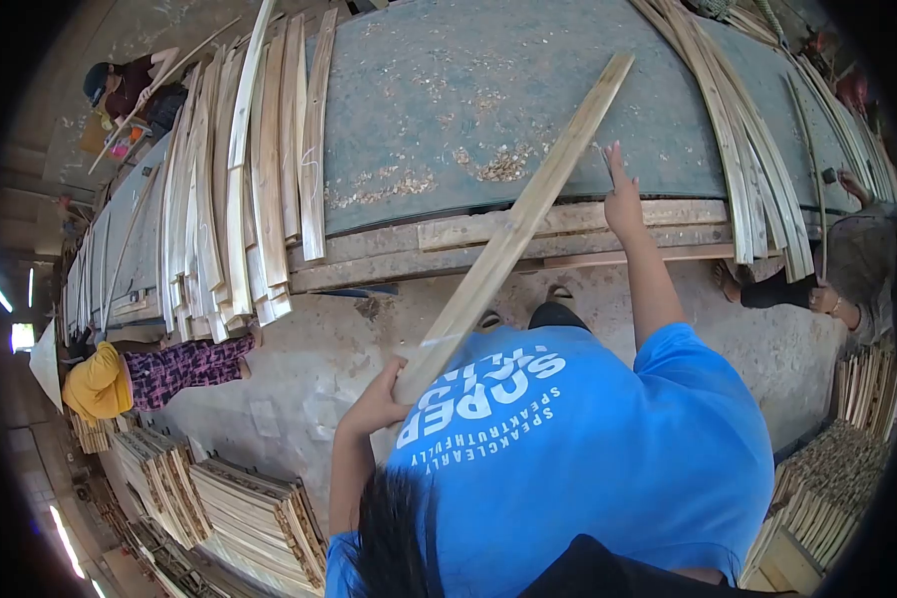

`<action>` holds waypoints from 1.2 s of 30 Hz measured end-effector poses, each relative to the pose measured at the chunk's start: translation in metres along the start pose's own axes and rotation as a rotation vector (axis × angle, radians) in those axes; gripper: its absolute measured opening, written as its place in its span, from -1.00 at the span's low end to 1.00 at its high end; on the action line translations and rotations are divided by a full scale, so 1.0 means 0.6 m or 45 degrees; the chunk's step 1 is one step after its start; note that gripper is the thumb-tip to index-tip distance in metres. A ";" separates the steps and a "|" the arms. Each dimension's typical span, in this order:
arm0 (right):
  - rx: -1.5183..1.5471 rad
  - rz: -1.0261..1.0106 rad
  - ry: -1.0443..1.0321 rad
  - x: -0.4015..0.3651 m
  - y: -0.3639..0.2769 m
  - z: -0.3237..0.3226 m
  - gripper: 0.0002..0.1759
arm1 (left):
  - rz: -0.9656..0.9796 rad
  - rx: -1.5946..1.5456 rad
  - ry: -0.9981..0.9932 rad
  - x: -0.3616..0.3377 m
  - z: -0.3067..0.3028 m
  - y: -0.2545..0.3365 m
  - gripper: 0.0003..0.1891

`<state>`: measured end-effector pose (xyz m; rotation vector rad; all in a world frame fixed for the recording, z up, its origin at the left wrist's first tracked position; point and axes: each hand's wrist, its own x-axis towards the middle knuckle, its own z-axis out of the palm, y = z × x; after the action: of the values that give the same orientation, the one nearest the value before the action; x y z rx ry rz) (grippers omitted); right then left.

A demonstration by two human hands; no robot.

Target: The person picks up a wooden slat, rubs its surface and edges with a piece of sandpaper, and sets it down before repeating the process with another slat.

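My left hand [372, 401] is closed around the near end of a long wooden plank [530, 207], beside my blue shirt. The plank slants up and away to the right, crossing the table's edge, its far end over the tabletop. To the right of the plank, my right hand [624, 199] is raised at the table's edge, with fingers stretched out and apart from the wood. A thin pale sliver shows beside those fingers; I cannot make out what it is. Wood shavings [501, 162] lie scattered on the grey-green tabletop [409, 100].
Several planks [259, 149] lie across the table at left, more planks [743, 140] at right, overhanging its edge. Stacked wood [259, 508] stands on the floor behind me. A person in yellow [100, 384] is at left, another person [857, 264] at right, a third [130, 85] across the table.
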<state>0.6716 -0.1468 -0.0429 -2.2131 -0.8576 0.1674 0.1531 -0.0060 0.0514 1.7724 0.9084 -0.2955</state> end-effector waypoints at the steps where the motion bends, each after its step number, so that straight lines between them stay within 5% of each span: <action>1: 0.071 -0.013 0.038 0.005 0.007 0.001 0.14 | 0.002 -0.393 -0.190 0.001 0.010 -0.043 -0.06; 3: 0.167 -0.078 0.055 0.009 0.002 0.008 0.15 | 0.004 -0.799 -0.360 -0.032 0.026 -0.048 -0.08; 5: 0.224 -0.255 0.037 0.002 -0.004 0.023 0.08 | -0.467 -1.378 -0.262 -0.081 0.034 -0.001 -0.19; 6: 0.241 -0.268 0.022 -0.002 -0.007 0.021 0.08 | -0.468 -1.387 -0.236 -0.070 0.039 -0.015 -0.19; 8: -0.158 -0.631 -0.364 -0.007 -0.028 0.027 0.03 | -0.485 -1.067 -0.523 -0.057 0.051 -0.068 -0.28; 9: -0.127 -0.663 -0.386 0.005 -0.045 0.024 0.03 | -0.450 -0.726 -0.550 -0.054 0.046 0.026 -0.33; 12: -0.528 -0.887 -0.769 0.079 -0.036 -0.004 -0.14 | -0.510 -0.354 -0.295 -0.049 0.083 0.097 -0.25; 14: -0.450 -0.720 -0.534 0.170 0.046 0.002 -0.23 | -0.581 -0.196 -0.136 -0.042 0.134 0.105 -0.21; 16: -0.193 -0.295 -0.559 0.259 0.140 0.016 -0.33 | -0.637 0.520 0.165 -0.037 0.182 0.132 -0.23; 18: -0.527 -0.484 -0.429 0.305 0.179 0.005 -0.33 | -0.611 0.518 0.378 -0.048 0.229 0.149 -0.27; 20: -0.437 -0.496 -0.450 0.367 0.246 0.015 -0.19 | -0.592 0.492 0.638 -0.050 0.266 0.149 -0.30; 22: -0.514 -0.356 -0.367 0.394 0.250 -0.003 -0.08 | -0.530 0.546 0.659 -0.059 0.298 0.123 -0.29; 23: -0.263 -0.153 -0.415 0.434 0.312 0.018 -0.05 | -0.486 0.516 0.728 -0.064 0.306 0.110 -0.28; 25: -0.164 -0.208 -0.101 0.496 0.447 0.091 -0.06 | -0.460 0.468 0.811 -0.077 0.314 0.118 -0.33; 27: 0.423 0.399 -0.184 0.450 0.318 0.045 -0.21 | -0.406 0.444 0.888 -0.085 0.327 0.120 -0.37; 28: 0.425 0.364 -0.192 0.425 0.254 0.030 -0.21 | -0.391 0.445 0.912 -0.086 0.337 0.119 -0.36; 30: 1.390 0.919 -0.209 0.393 0.185 0.011 -0.45 | -0.381 0.430 0.943 -0.085 0.363 0.120 -0.36; 31: 1.384 0.911 -0.218 0.403 0.194 0.017 -0.45 | -0.406 0.417 0.923 -0.088 0.373 0.120 -0.35; 33: 1.745 1.075 -0.221 0.416 0.197 0.027 0.04 | -0.431 0.402 0.910 -0.087 0.389 0.123 -0.33; 36: 2.079 1.233 -0.143 0.400 0.155 0.028 0.04 | -0.505 0.267 0.969 -0.087 0.406 0.117 -0.30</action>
<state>0.8993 -0.0329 -0.0861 -0.8160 0.4141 1.0115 0.2210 -0.2552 0.0348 1.9098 1.8353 0.0561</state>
